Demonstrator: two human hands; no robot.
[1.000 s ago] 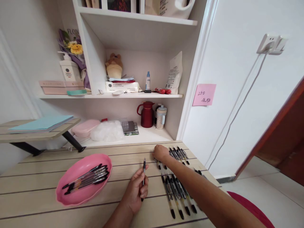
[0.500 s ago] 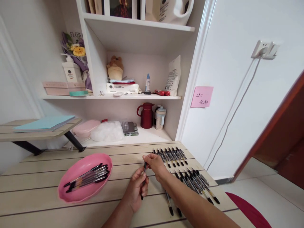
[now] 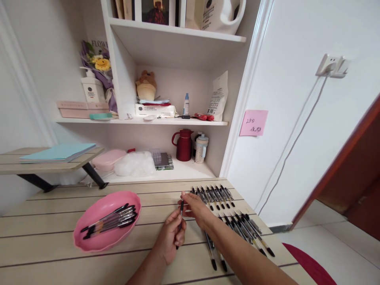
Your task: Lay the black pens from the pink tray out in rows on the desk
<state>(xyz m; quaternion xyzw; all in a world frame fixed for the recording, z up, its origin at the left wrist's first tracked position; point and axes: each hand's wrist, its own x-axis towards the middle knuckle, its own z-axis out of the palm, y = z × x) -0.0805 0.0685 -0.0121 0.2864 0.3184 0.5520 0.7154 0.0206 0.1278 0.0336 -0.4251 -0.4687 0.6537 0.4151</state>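
Note:
A dark pen (image 3: 182, 206) stands at a slant above the table, gripped around its lower part by my left hand (image 3: 170, 237). At the pen's upper end, the thumb and fingers of my right hand (image 3: 196, 209) close on it; its very tip is covered. Just past my right hand lies a row of pens (image 3: 211, 196) with black caps, side by side. Nearer to me, a second group of pens (image 3: 246, 229) is partly hidden by my right forearm. Left of my hands, a pink bowl (image 3: 102, 204) holds several more clear-barrelled pens (image 3: 111, 221).
A small raised stand (image 3: 80, 158) with blue paper (image 3: 59, 152) occupies the table's left back. Behind the table, shelves hold a red jug (image 3: 184, 145), a pale cup (image 3: 201, 149) and a plastic bag (image 3: 135, 164). A white wall rises at the right.
My right hand's fingers have shifted slightly at the pen's upper end and look less tightly bunched. The left hand keeps its hold. The camera view has moved a little.

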